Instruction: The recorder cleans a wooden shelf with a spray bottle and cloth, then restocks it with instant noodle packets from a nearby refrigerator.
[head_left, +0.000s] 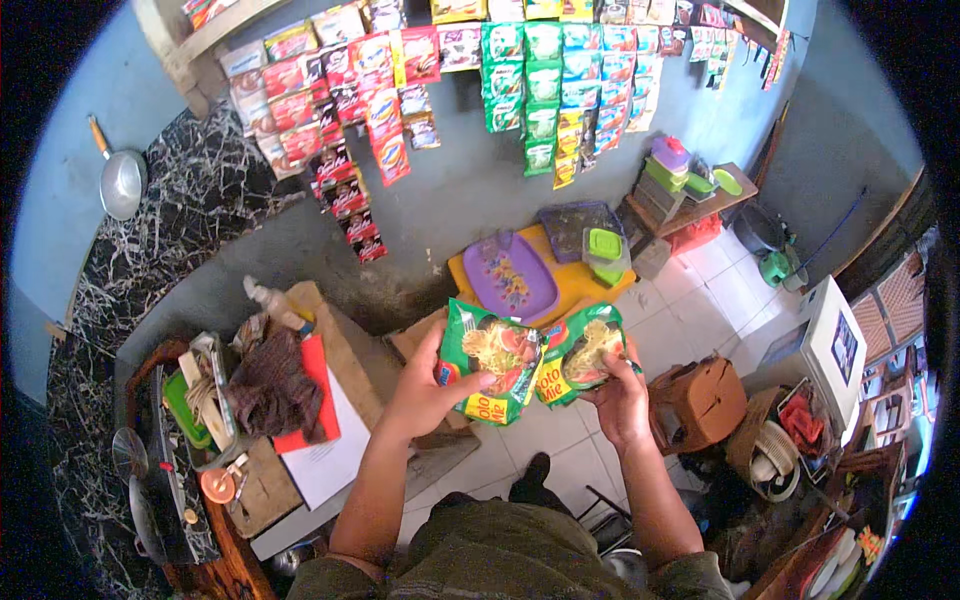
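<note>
Two green packets of instant noodles are held up side by side in front of my body. My left hand (431, 386) grips the left noodle packet (491, 360), its thumb lying across the front. The right noodle packet (585, 349) is in my right hand (622, 397), with the thumb on its printed face and the other fingers mostly hidden behind. The inner edges of the two packets meet or overlap slightly. Both show a picture of noodles and a yellow panel with writing.
Strips of sachets (502, 75) hang along the wall ahead. Below them, a purple tray (510, 274) and lidded containers rest on a yellow table (465, 274). A dark cloth (277, 386) and white paper (330, 465) lie at left. A brown bag (697, 401) stands at right.
</note>
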